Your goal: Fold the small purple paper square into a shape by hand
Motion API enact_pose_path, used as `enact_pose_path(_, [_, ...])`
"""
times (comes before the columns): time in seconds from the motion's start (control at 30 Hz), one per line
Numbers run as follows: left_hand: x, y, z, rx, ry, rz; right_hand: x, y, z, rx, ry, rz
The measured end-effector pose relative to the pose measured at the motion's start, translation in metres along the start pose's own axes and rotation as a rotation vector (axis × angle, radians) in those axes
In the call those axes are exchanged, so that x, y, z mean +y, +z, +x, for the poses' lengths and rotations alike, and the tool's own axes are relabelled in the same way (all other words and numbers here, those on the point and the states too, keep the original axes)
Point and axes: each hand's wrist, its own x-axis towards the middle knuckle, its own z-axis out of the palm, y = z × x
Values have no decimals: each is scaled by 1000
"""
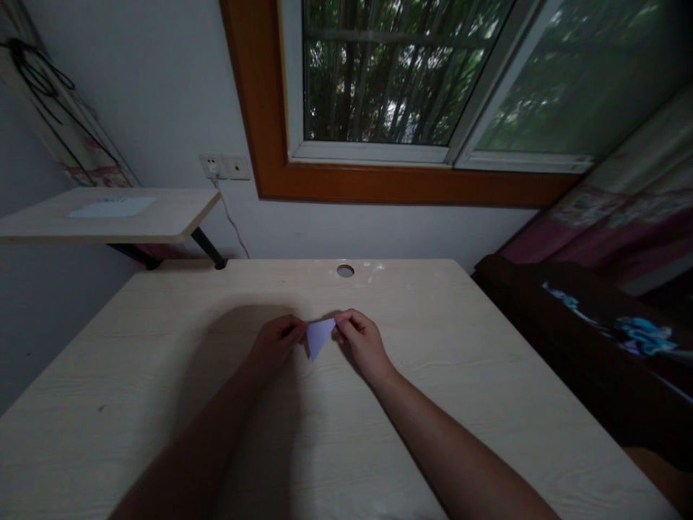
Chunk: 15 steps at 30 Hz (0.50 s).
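A small piece of folded purple paper (319, 336), roughly triangular with one point hanging down, is stretched between my two hands above the desk. My left hand (277, 339) pinches its left corner between thumb and fingers. At the upper right corner, the thumb and forefinger of my right hand (362, 338) grip it as well. My fingertips hide both of those corners. Under the paper and arms lies the pale wood-grain desk (411, 433), darkened on the left by a shadow.
A raised shelf (189, 217) on black legs stands at the back left, with a pale sheet (112, 207) on it. The desk has a round cable hole (345, 271) near its far edge. Beyond are a wall socket (224, 167) and a window (401, 79); dark furniture (574, 347) stands right.
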Motion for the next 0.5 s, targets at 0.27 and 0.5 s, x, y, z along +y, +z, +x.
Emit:
enact_pose_path(0.27, [-5, 1, 1, -36, 2, -77, -1, 0, 0, 3, -15, -5])
enact_pose_path(0.5, [-12, 1, 2, -48, -15, -47, 1, -1, 1, 11, -15, -5])
